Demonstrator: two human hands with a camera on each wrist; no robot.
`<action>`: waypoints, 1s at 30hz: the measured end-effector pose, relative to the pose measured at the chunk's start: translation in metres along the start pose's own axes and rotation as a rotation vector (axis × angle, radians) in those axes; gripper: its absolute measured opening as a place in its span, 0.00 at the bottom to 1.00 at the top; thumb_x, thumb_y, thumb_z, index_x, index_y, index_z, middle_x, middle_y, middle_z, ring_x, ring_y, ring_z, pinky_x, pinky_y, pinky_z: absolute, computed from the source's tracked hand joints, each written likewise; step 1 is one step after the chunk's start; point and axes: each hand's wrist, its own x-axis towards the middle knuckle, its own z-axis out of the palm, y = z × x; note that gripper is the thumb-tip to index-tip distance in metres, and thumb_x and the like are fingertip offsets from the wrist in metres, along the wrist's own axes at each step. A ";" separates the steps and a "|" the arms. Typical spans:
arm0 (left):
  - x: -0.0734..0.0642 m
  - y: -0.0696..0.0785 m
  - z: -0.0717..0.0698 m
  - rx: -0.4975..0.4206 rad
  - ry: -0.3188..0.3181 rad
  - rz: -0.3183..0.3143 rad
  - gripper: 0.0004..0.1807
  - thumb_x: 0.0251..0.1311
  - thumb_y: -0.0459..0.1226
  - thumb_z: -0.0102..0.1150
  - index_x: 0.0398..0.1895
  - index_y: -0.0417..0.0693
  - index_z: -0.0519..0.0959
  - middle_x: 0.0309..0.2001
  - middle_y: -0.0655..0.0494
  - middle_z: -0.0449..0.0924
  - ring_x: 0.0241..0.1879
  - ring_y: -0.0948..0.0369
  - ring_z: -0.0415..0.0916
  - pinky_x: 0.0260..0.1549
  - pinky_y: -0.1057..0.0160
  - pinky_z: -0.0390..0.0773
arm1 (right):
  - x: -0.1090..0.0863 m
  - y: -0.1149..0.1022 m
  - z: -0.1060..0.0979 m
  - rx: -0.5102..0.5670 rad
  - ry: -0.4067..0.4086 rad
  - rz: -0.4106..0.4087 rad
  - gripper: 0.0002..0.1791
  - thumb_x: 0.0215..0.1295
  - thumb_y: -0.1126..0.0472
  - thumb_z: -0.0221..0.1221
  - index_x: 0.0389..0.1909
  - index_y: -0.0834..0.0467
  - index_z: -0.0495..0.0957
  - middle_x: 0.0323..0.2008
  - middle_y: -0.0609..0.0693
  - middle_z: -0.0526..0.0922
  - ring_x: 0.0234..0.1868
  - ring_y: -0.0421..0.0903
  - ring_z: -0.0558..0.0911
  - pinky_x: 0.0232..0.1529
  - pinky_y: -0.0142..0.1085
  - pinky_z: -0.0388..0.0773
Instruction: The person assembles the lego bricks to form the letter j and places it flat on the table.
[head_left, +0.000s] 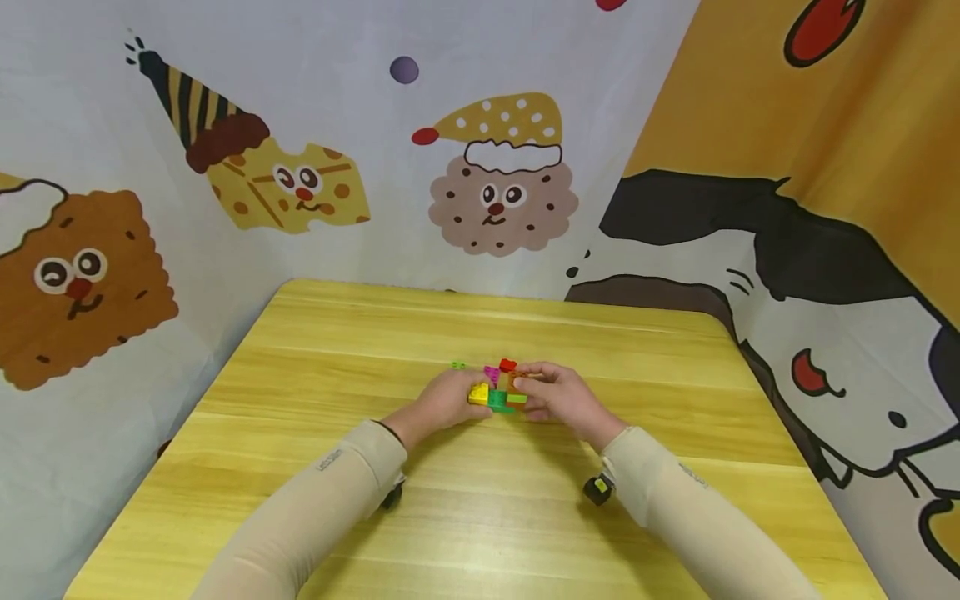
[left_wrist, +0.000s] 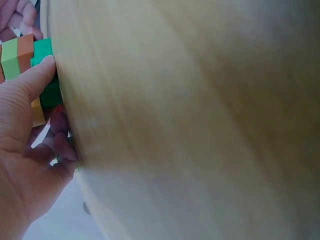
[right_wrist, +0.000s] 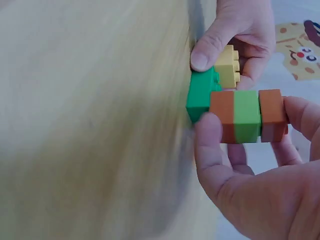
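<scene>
A small build of toy building bricks stands on the table between the two hands. My left hand [head_left: 448, 398] grips its left side, the thumb on the green brick [right_wrist: 200, 92] at the base and the fingers behind. Close to that thumb sits a yellow brick [right_wrist: 226, 67]. On the right, my right hand [head_left: 564, 398] pinches a stack of an orange brick [right_wrist: 221, 115], a light green brick [right_wrist: 246, 116] and another orange brick [right_wrist: 272, 115], from bottom to top. A red brick [head_left: 507, 365] and a magenta brick [head_left: 491, 373] show toward the back.
A light green piece [head_left: 458, 365] lies just beyond the left hand. The wooden table [head_left: 480, 517] reaches back to a cloth [head_left: 337, 267] printed with cartoon figures. A dark wrist camera [head_left: 598, 489] hangs under the right sleeve.
</scene>
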 end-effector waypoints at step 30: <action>0.001 -0.002 0.001 0.012 0.002 -0.009 0.25 0.64 0.49 0.77 0.61 0.52 0.84 0.63 0.51 0.86 0.61 0.52 0.83 0.64 0.49 0.81 | 0.008 0.011 -0.001 0.183 -0.049 0.059 0.29 0.77 0.50 0.65 0.73 0.55 0.73 0.52 0.49 0.85 0.44 0.49 0.85 0.55 0.43 0.85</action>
